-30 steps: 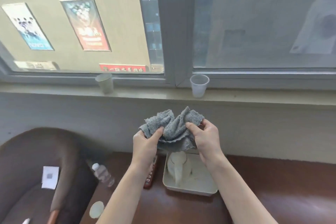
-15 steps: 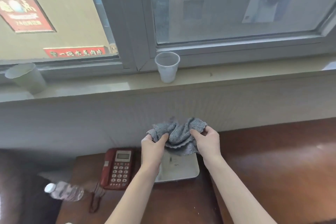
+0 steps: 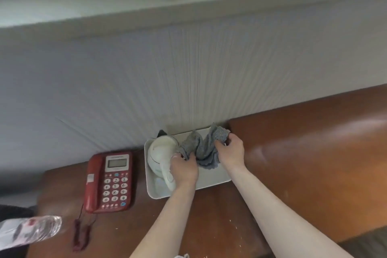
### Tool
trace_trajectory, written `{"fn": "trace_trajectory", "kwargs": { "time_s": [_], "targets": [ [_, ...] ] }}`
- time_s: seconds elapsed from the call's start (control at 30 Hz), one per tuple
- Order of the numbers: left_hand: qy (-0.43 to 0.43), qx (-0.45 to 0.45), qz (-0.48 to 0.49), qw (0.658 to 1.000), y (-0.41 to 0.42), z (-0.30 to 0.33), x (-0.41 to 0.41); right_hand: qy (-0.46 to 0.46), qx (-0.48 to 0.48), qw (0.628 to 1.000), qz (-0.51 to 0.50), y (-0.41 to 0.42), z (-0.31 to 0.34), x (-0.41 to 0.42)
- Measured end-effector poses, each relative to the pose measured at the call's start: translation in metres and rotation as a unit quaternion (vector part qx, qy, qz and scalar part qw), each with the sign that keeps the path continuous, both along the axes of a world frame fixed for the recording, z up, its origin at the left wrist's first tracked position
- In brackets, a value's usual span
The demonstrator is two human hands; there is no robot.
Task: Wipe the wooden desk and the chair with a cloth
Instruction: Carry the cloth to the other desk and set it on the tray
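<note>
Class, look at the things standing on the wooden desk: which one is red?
The telephone, left of the white tray. It alone is red; the kettle is white, and the cloth in both hands is grey.

Wooden desk (image 3: 303,153) carries red telephone (image 3: 110,182) and white tray (image 3: 211,182).

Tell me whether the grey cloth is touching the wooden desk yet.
Apart. In the head view, both hands hold the grey cloth bunched over the white tray; the wooden desk lies beyond the tray's rim.
</note>
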State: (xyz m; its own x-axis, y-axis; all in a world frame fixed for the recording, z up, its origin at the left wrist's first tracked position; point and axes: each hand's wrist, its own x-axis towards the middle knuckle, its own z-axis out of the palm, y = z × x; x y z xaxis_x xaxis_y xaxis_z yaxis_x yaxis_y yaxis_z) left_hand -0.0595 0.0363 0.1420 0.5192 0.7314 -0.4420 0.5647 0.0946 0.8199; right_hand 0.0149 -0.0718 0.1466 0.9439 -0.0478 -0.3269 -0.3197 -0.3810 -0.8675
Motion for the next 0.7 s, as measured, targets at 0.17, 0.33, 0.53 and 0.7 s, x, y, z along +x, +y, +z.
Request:
{"fn": "trace_trajectory", "kwargs": {
  "time_s": [0.17,0.33,0.53,0.7],
  "targets": [
    [-0.02,0.006,-0.06,0.998,-0.011,-0.047,0.015,-0.004,-0.068,0.997,0.048,0.006,-0.053,0.01],
    [-0.034,0.011,-0.051,0.998,-0.02,-0.073,0.027,0.0,-0.107,0.991,0.085,0.011,-0.093,0.018],
    [0.024,-0.028,-0.147,0.988,-0.024,-0.082,0.037,0.048,-0.058,0.984,0.163,0.01,-0.108,0.014],
    [0.089,0.066,-0.233,0.966,-0.022,-0.068,0.041,0.051,-0.053,0.984,0.159,0.005,-0.1,0.009]
  ]
}}
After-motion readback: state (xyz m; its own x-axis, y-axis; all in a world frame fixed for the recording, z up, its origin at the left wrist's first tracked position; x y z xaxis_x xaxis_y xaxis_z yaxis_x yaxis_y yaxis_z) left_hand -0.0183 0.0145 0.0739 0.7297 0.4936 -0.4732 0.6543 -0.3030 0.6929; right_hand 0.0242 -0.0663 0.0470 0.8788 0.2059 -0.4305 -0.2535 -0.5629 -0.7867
